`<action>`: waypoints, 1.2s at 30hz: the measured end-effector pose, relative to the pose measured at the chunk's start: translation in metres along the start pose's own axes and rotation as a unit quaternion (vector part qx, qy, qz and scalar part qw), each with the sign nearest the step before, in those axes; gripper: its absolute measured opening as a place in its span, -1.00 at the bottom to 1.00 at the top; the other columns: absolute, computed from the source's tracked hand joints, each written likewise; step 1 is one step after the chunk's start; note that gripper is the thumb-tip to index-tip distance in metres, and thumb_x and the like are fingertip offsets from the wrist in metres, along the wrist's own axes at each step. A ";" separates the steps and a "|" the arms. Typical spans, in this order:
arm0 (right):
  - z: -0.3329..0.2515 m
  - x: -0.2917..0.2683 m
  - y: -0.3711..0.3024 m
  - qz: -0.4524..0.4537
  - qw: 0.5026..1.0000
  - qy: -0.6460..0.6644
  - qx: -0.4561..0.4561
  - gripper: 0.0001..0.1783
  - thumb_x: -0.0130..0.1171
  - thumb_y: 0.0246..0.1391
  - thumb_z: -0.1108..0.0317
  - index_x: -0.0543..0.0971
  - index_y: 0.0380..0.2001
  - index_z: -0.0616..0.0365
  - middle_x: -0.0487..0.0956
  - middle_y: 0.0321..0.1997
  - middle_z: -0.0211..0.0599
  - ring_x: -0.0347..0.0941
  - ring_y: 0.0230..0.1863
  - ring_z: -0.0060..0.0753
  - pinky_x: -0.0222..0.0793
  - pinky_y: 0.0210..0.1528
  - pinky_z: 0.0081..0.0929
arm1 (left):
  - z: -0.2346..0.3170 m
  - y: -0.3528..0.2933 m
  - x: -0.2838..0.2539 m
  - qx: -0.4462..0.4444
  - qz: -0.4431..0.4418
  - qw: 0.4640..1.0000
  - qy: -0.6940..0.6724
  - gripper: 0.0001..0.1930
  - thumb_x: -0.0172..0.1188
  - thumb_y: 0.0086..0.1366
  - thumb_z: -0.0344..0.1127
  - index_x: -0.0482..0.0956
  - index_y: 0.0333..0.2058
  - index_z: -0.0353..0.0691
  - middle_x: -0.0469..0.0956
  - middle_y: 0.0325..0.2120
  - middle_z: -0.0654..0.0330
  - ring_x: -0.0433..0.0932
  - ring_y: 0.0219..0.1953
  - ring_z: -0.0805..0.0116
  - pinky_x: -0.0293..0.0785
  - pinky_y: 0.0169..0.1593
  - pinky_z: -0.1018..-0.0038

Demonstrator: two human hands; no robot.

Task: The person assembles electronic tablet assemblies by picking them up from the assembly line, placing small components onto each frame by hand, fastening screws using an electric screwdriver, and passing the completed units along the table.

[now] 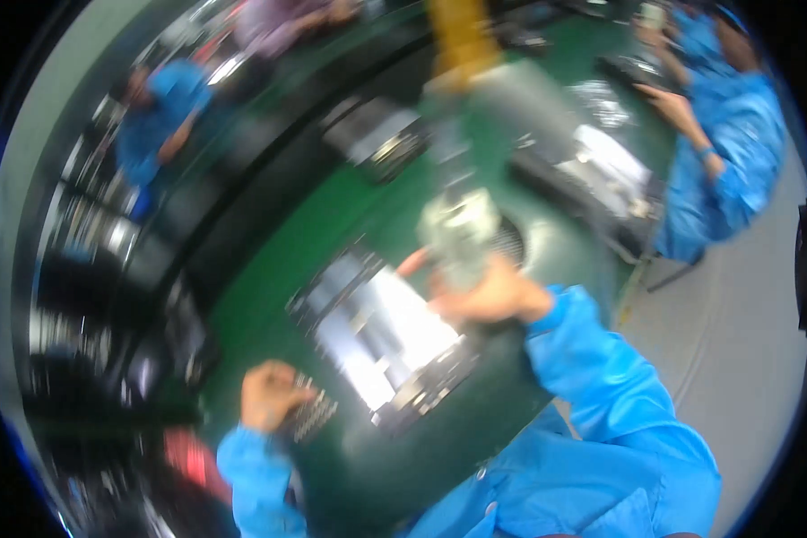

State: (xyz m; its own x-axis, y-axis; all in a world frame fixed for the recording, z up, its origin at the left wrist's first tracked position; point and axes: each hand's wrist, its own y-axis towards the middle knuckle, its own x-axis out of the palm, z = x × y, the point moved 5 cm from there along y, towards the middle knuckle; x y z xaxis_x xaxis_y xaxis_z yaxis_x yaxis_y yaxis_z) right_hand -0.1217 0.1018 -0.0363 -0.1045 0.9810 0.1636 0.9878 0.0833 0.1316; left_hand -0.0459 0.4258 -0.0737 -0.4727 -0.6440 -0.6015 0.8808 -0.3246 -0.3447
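A flat rectangular device [359, 314] with a bright silver panel and dark frame lies tilted on the green table in front of me. Just right of it, my right hand [491, 291] is wrapped round a pale, greenish-white tool [460, 231], blurred by motion; its exact kind is unclear. My left hand [271, 394] is at the device's near left, fingers curled and pinched together. Those fingertips are at the edge of a small dark piece with rows of little metallic bits [316, 414]. Whatever they pinch is too blurred to make out.
A round mesh-like dark object [511, 240] is beyond my right hand. Further devices lie at the far middle [377, 134] and far right [592, 184]. A yellow post [462, 40] rises at the back. A co-worker in blue [731, 152] works on the right; others are far left.
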 end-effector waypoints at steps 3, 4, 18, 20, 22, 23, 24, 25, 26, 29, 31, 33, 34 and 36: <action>0.006 0.006 0.011 -0.018 0.991 -0.039 -0.127 -0.50 0.33 -0.29 0.45 0.50 -0.14 0.20 0.51 -0.31 -0.40 0.36 -0.26 -0.65 0.32 -0.18 -0.53 | -0.023 0.010 -0.009 -0.047 0.001 0.993 -0.107 -0.69 0.44 -0.26 -0.54 0.49 -0.51 -0.38 0.53 -0.60 0.17 0.47 -0.54 0.50 0.45 -0.43 0.58; 0.014 0.009 0.012 -0.040 0.996 -0.067 -0.047 -0.49 0.32 -0.28 0.46 0.48 -0.13 0.21 0.52 -0.28 -0.35 0.37 -0.21 -0.63 0.32 -0.13 -0.51 | -0.024 0.011 -0.005 -0.066 -0.003 0.984 -0.164 -0.71 0.43 -0.25 -0.54 0.49 -0.52 -0.38 0.52 -0.60 0.17 0.46 -0.55 0.51 0.45 -0.42 0.59; -0.019 -0.008 0.007 0.108 0.983 -0.114 -0.097 -0.57 0.34 -0.23 0.36 0.50 -0.19 0.11 0.48 -0.56 -0.46 0.39 -0.61 -0.67 0.35 -0.56 -0.61 | 0.045 -0.053 0.039 0.377 0.313 0.865 0.105 -0.82 0.31 -0.11 -0.59 0.47 -0.59 -0.25 0.53 -0.43 0.09 0.54 -0.23 0.12 0.45 -0.16 0.37; -0.028 -0.028 0.005 0.181 0.971 -0.061 -0.145 -0.55 0.34 -0.22 0.49 0.47 -0.17 0.23 0.45 -0.67 -0.46 0.35 -0.71 -0.66 0.28 -0.65 -0.65 | 0.052 -0.053 0.058 0.411 0.277 0.868 0.041 -0.81 0.29 -0.07 -0.62 0.43 -0.58 -0.27 0.54 -0.51 0.11 0.54 -0.21 0.12 0.40 -0.06 0.28; -0.022 -0.037 0.012 0.206 0.962 -0.060 -0.167 -0.54 0.30 -0.17 0.52 0.43 -0.13 0.31 0.41 -0.72 -0.47 0.31 -0.73 -0.66 0.22 -0.68 -0.65 | 0.059 -0.058 0.072 0.448 0.260 0.855 0.018 -0.79 0.29 -0.10 -0.63 0.43 -0.59 -0.24 0.53 -0.54 0.15 0.56 -0.26 0.14 0.39 -0.05 0.22; -0.016 -0.031 0.020 0.198 0.964 -0.073 -0.159 -0.53 0.27 -0.17 0.54 0.41 -0.11 0.32 0.40 -0.73 -0.48 0.30 -0.73 -0.66 0.19 -0.68 -0.67 | 0.057 -0.061 0.076 0.451 0.251 0.856 0.007 -0.78 0.29 -0.11 -0.64 0.43 -0.59 -0.24 0.53 -0.55 0.15 0.56 -0.26 0.14 0.40 -0.06 0.21; -0.011 -0.025 0.026 0.192 0.965 -0.088 -0.153 -0.52 0.25 -0.16 0.55 0.40 -0.09 0.33 0.38 -0.74 -0.48 0.29 -0.72 -0.65 0.16 -0.68 -0.69 | 0.058 -0.063 0.079 0.460 0.252 0.851 -0.016 -0.78 0.30 -0.12 -0.65 0.43 -0.58 -0.25 0.53 -0.55 0.14 0.56 -0.31 0.16 0.45 -0.16 0.30; -0.007 -0.020 0.026 0.180 0.969 -0.081 -0.151 -0.52 0.25 -0.16 0.55 0.40 -0.09 0.33 0.38 -0.74 -0.48 0.29 -0.72 -0.65 0.16 -0.68 -0.69 | 0.053 -0.064 0.085 0.446 0.246 0.860 -0.042 -0.79 0.30 -0.12 -0.65 0.44 -0.57 -0.26 0.53 -0.55 0.14 0.56 -0.35 0.19 0.47 -0.22 0.36; -0.003 -0.017 0.027 0.182 0.969 -0.082 -0.146 -0.54 0.26 -0.15 0.53 0.41 -0.10 0.34 0.39 -0.73 -0.48 0.30 -0.72 -0.66 0.18 -0.67 -0.68 | 0.049 -0.063 0.088 0.434 0.242 0.865 -0.069 -0.79 0.30 -0.12 -0.65 0.45 -0.56 -0.27 0.53 -0.55 0.13 0.56 -0.39 0.22 0.48 -0.29 0.43; 0.003 -0.009 0.028 0.173 0.972 -0.092 -0.129 -0.54 0.27 -0.15 0.51 0.41 -0.11 0.34 0.41 -0.71 -0.49 0.31 -0.72 -0.66 0.21 -0.66 -0.67 | 0.054 -0.063 0.094 0.443 0.209 0.869 -0.068 -0.80 0.32 -0.13 -0.64 0.47 -0.54 -0.30 0.54 -0.55 0.10 0.54 -0.50 0.32 0.45 -0.42 0.54; 0.004 0.005 0.027 0.172 0.975 -0.104 -0.100 -0.55 0.21 -0.16 0.59 0.39 -0.11 0.35 0.39 -0.73 -0.47 0.28 -0.71 -0.66 0.17 -0.62 -0.67 | 0.052 -0.064 0.094 0.433 0.213 0.873 -0.066 -0.81 0.32 -0.13 -0.63 0.49 -0.53 -0.31 0.54 -0.56 0.10 0.54 -0.52 0.33 0.44 -0.44 0.56; 0.004 0.015 0.024 0.162 0.976 -0.114 -0.092 -0.55 0.22 -0.16 0.58 0.39 -0.11 0.34 0.39 -0.73 -0.47 0.29 -0.70 -0.67 0.18 -0.61 -0.67 | 0.051 -0.064 0.095 0.431 0.213 0.874 -0.072 -0.81 0.32 -0.13 -0.62 0.49 -0.52 -0.31 0.53 -0.56 0.10 0.54 -0.52 0.34 0.44 -0.45 0.56; 0.007 0.020 0.022 0.150 0.978 -0.122 -0.082 -0.54 0.22 -0.16 0.57 0.39 -0.11 0.34 0.39 -0.73 -0.47 0.29 -0.69 -0.68 0.18 -0.60 -0.68 | 0.050 -0.064 0.093 0.434 0.211 0.873 -0.072 -0.81 0.32 -0.13 -0.62 0.49 -0.52 -0.32 0.53 -0.57 0.10 0.53 -0.53 0.34 0.43 -0.46 0.56; 0.008 0.032 0.007 0.130 0.982 -0.127 -0.053 -0.53 0.23 -0.15 0.56 0.38 -0.10 0.36 0.40 -0.72 -0.48 0.30 -0.67 -0.68 0.19 -0.57 -0.69 | 0.049 -0.062 0.091 0.433 0.207 0.874 -0.075 -0.81 0.32 -0.13 -0.62 0.49 -0.52 -0.32 0.53 -0.58 0.10 0.52 -0.54 0.34 0.42 -0.48 0.55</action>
State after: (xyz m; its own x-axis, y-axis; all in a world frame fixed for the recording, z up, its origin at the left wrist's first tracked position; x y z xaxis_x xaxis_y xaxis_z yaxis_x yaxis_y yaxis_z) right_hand -0.1173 0.1349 -0.0381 0.1960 0.9797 -0.0417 0.9580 -0.1822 0.2215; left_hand -0.1426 0.3533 -0.0715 -0.1579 -0.8929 -0.4217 0.6957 -0.4037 0.5942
